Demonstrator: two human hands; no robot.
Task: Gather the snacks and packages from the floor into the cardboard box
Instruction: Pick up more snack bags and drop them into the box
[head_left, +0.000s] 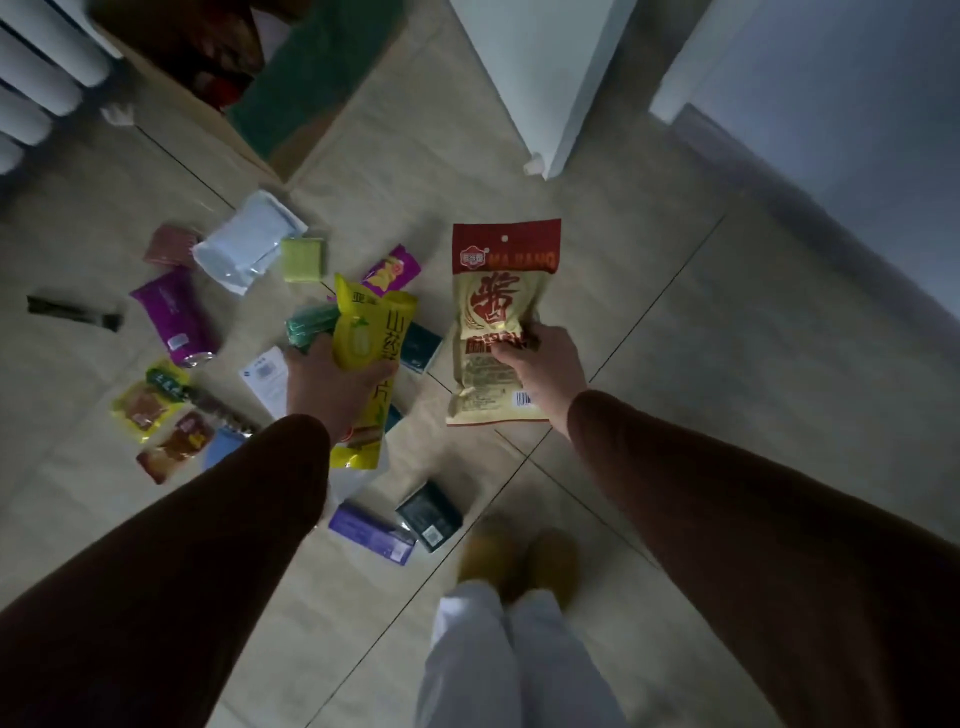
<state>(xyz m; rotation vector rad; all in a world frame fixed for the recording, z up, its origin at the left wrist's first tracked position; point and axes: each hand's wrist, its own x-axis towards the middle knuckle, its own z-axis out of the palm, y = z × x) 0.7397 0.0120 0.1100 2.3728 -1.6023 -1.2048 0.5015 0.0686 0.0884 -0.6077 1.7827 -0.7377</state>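
A yellow snack bag (371, 353) is clenched in the left hand (332, 382), seemingly with a green packet (309, 327) pinched behind it; a red-and-tan sauce pouch (496, 322) is held at its lower half by the right hand (540, 364); the cardboard box (249, 150) stands well apart at upper left, and many packages, such as the purple packet (174, 317), lie on the floor (675, 338). The doubled left grip could slip during the carry; the top-heavy pouch could fold and be dropped short of the box.
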